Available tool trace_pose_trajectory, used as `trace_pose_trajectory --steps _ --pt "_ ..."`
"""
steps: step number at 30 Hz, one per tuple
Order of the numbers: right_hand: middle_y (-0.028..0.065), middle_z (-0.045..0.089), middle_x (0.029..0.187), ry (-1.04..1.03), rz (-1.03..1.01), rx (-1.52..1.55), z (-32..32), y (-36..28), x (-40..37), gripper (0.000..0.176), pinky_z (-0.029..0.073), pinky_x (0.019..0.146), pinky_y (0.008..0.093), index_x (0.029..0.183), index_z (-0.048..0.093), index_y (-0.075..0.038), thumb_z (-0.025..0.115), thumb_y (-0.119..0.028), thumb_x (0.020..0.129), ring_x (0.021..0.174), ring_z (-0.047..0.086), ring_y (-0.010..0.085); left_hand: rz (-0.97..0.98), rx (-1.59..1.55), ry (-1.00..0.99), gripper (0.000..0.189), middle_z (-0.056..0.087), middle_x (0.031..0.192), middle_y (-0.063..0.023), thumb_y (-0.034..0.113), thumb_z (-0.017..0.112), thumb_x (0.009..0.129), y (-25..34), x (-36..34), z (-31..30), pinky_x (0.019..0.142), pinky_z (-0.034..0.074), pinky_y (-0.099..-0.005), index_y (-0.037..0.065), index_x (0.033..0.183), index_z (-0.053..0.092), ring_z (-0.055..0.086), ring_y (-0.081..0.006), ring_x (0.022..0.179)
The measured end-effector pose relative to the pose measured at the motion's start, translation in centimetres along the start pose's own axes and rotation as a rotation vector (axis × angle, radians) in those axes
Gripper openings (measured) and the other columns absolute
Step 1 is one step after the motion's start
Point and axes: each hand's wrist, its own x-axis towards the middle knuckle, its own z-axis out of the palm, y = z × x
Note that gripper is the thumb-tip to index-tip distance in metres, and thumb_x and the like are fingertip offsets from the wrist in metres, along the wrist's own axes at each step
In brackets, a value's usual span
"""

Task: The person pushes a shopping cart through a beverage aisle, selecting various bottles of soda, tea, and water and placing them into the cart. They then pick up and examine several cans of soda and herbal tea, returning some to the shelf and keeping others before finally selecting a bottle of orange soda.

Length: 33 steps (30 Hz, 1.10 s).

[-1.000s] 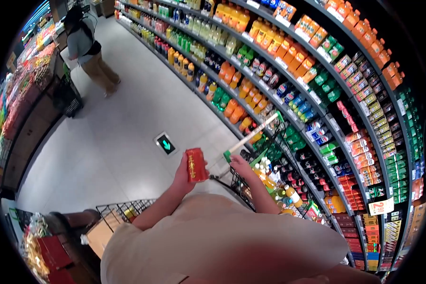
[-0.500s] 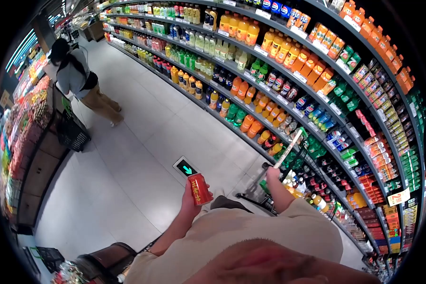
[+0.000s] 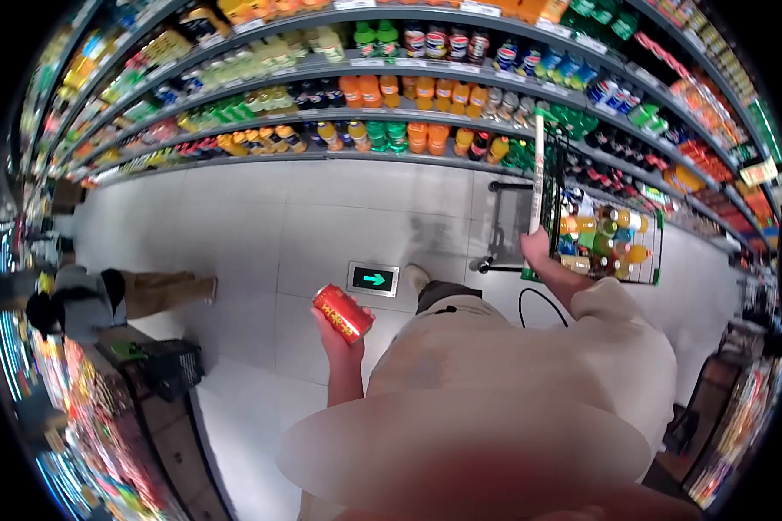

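Note:
My left hand is wrapped round a red drink can with yellow lettering, held tilted above the floor. My right hand grips the near end of the long pale handle of a shopping cart. Inside the wire cart, which has green trim, lie several bottles with orange, yellow and green tones. The fingers under the can are partly hidden.
Curved-looking shelves of bottled and canned drinks run across the front. A person stands at the left near a dark basket and a display stand. A floor sign shows a green arrow.
The view has swung to the right, so the shelves now run across the front and the cart's bottles show more fully. Both hands keep their holds on the can and the handle.

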Motion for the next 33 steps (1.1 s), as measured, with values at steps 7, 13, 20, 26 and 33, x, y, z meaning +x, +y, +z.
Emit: trace_pose_trajectory --steps 7,13,20,26,33 --pt "0.0288 0.067 0.112 0.025 0.117 -0.128 -1.3 -3.6 -1.3 0.047 0.053 0.094 0.0489 0.119 0.055 0.003 0.068 -0.022 0.082 0.106 0.066 0.0440 -0.088 0.043 -0.211 0.066 0.066 0.108 -0.0108 0.068 0.033 0.102 2.9 6.9 2.4 0.076 0.059 -0.0464 0.014 0.135 0.052 0.069 -0.0292 0.088" --pt "0.0238 0.053 0.130 0.287 -0.149 -0.437 -1.4 -10.9 -9.9 0.067 0.051 0.097 0.0497 0.134 0.046 -0.002 0.075 -0.025 0.079 0.118 0.056 0.0394 -0.425 0.131 -0.476 0.059 0.066 0.109 -0.0134 0.059 0.032 0.106 0.9 9.3 -0.7 0.076 0.059 -0.0491 0.011 0.133 0.053 0.069 -0.0315 0.086" --pt "0.0010 0.065 0.103 -0.627 -0.076 0.794 5.0 -14.1 -28.0 0.036 0.053 0.077 0.0291 0.128 0.057 -0.009 0.069 -0.020 0.095 0.089 0.063 0.0115 -0.626 0.579 -0.727 0.057 0.066 0.109 -0.0143 0.055 0.044 0.104 -0.1 8.3 -2.1 0.077 0.060 -0.0443 0.004 0.128 0.053 0.070 -0.0283 0.090" --pt "0.0047 0.065 0.108 -0.694 -0.109 0.763 -2.2 -12.5 -33.5 0.054 0.054 0.076 0.0294 0.136 0.046 -0.005 0.073 -0.027 0.095 0.092 0.063 0.0120 -0.536 0.935 -0.947 0.046 0.060 0.119 -0.0131 0.035 0.055 0.105 -7.7 6.5 0.1 0.090 0.053 -0.0335 0.002 0.133 0.039 0.060 -0.0172 0.105" --pt "0.0118 0.062 0.125 -0.287 0.035 1.038 -12.1 -1.0 -34.9 0.060 0.062 0.079 0.0351 0.134 0.047 -0.001 0.078 -0.025 0.089 0.107 0.066 0.0216 -0.287 1.232 -1.302 0.049 0.056 0.121 -0.0160 0.026 0.065 0.100 -20.8 -3.5 10.6 0.090 0.052 -0.0331 0.000 0.128 0.034 0.059 -0.0187 0.109"
